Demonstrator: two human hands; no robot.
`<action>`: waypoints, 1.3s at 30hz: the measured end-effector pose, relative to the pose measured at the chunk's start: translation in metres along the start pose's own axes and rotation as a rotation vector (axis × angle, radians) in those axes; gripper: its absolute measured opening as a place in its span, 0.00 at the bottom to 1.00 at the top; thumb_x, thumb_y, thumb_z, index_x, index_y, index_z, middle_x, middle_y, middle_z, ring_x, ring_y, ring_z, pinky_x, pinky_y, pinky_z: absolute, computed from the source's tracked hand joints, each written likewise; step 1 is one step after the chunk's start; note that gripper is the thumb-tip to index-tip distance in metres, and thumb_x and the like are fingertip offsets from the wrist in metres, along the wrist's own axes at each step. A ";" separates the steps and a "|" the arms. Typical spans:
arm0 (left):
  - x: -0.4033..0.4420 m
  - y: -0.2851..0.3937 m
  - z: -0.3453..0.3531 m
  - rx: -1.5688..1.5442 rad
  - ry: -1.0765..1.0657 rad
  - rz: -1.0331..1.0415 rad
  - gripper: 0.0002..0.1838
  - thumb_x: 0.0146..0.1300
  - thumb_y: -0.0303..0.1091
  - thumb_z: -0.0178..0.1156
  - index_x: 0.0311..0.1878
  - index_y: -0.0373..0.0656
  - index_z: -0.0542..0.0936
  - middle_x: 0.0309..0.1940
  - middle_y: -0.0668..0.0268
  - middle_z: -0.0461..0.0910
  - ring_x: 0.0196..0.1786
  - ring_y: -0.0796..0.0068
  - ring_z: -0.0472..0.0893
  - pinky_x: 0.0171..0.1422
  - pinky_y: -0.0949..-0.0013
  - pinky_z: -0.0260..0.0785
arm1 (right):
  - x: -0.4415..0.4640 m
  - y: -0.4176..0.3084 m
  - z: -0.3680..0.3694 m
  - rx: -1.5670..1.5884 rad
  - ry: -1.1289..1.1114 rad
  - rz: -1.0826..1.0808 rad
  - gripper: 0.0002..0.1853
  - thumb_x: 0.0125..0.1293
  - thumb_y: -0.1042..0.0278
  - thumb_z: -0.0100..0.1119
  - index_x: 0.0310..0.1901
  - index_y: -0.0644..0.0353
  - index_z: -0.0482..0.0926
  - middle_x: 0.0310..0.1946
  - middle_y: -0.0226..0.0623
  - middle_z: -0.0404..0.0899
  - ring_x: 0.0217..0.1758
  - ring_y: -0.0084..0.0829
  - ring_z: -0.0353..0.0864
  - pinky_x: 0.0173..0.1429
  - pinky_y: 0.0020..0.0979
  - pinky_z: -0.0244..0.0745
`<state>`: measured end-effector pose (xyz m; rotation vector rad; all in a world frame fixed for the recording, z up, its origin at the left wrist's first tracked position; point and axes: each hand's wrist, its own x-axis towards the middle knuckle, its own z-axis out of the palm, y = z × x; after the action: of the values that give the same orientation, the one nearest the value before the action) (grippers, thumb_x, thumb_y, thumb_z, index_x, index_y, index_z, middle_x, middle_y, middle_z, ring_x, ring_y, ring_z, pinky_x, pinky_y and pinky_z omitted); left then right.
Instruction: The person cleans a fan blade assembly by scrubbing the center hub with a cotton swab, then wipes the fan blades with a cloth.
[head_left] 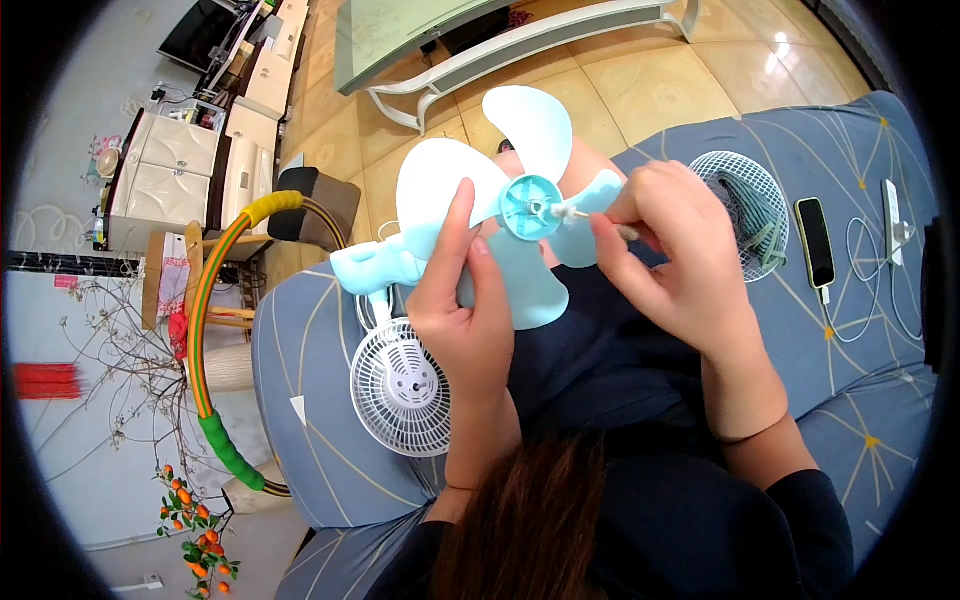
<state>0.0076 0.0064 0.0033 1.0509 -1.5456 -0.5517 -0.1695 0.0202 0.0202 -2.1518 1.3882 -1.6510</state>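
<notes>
My left hand (460, 310) grips a light blue fan blade (525, 280) by one of its lobes, thumb and fingers on either side. The blade's round hub faces up in front of me. In my right hand (670, 250), thumb and fingertips pinch a cotton swab (578, 213); its white tip is at the hub's centre. Left of my left hand lies the light blue fan body (375, 265), with a white fan grille (402, 388) below it on the sofa. To the right of my right hand, a white mesh fan cover (720, 165) holds a grey-green cloth (755, 215).
A phone (815, 243) on a charging cable and a white power strip (893, 222) lie on the blue patterned sofa (860, 390). A hula hoop (205, 330) leans at the left. Ahead stands a glass-topped table (400, 40) on the tiled floor.
</notes>
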 end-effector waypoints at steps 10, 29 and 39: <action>-0.001 0.001 0.002 0.002 -0.034 0.026 0.21 0.69 0.17 0.53 0.64 0.33 0.78 0.44 0.58 0.86 0.43 0.79 0.83 0.49 0.75 0.73 | -0.004 0.006 0.006 -0.176 -0.043 -0.014 0.10 0.56 0.76 0.67 0.33 0.59 0.73 0.31 0.35 0.77 0.32 0.40 0.76 0.39 0.37 0.71; 0.000 -0.008 0.000 -0.041 -0.046 0.079 0.21 0.67 0.16 0.53 0.62 0.34 0.80 0.39 0.60 0.88 0.40 0.82 0.83 0.48 0.76 0.73 | -0.003 0.011 0.004 0.011 -0.072 0.072 0.10 0.59 0.75 0.66 0.30 0.61 0.71 0.26 0.38 0.73 0.30 0.42 0.74 0.37 0.38 0.69; 0.001 -0.005 -0.002 -0.076 -0.052 0.024 0.21 0.67 0.16 0.54 0.62 0.35 0.80 0.41 0.60 0.88 0.41 0.81 0.83 0.50 0.76 0.73 | -0.002 0.010 -0.004 0.108 -0.058 0.144 0.08 0.61 0.78 0.64 0.30 0.62 0.73 0.23 0.32 0.70 0.24 0.27 0.64 0.29 0.28 0.57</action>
<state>0.0108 0.0031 0.0001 0.9656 -1.5688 -0.6209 -0.1785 0.0168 0.0148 -1.9755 1.3694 -1.5611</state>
